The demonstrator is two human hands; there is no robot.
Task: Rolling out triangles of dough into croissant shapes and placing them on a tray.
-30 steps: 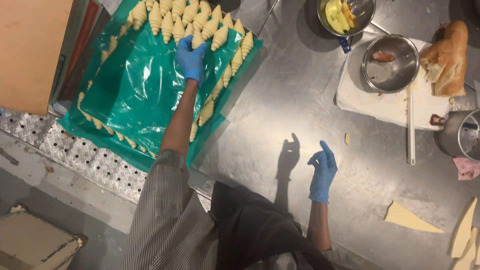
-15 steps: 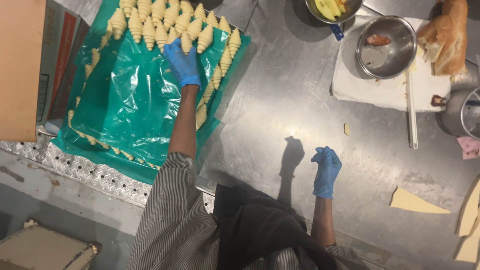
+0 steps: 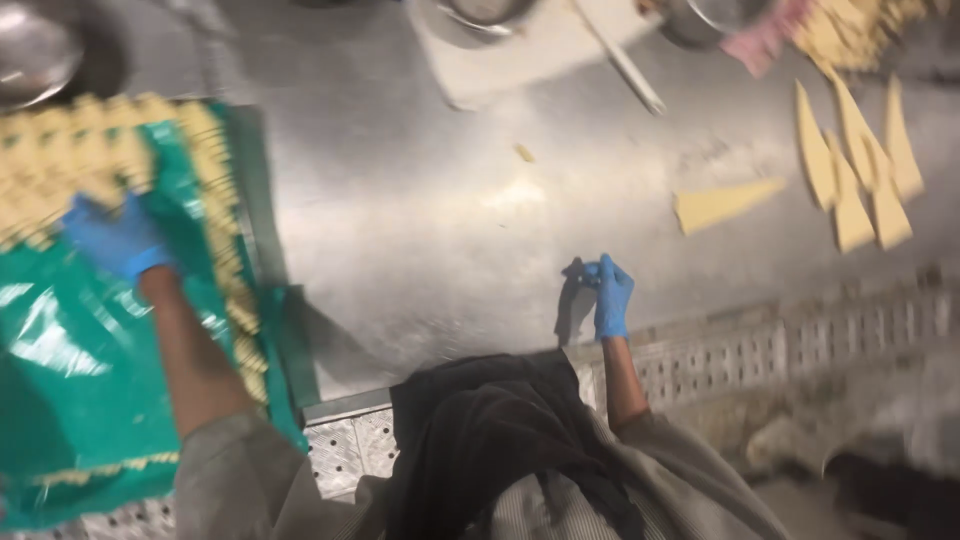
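we worked at a steel table (image 3: 420,230) whose middle lay bare and wide between our two arms, with a perforated metal edge (image 3: 800,340) running along the near side just by our right wrist; the green plastic sheet (image 3: 70,350) covered the table's left end and hung over its near edge, and its right border stood close to the open steel. our left hand (image 3: 115,238), in a blue glove, rested flat and spread on the sheet among the rolled dough pieces (image 3: 210,180), which ran in rows along the top and down the right border, too blurred for us to count; we could not tell whether it gripped one. our right hand (image 3: 610,295), also gloved in blue, hung over the near edge with fingers loosely curled, holding nothing and well apart from the dough. one dough triangle (image 3: 722,203) lay alone on the steel to the right, and about five more triangles (image 3: 858,170) lay fanned beyond it. a small scrap (image 3: 524,152) sat near a white board (image 3: 520,60)
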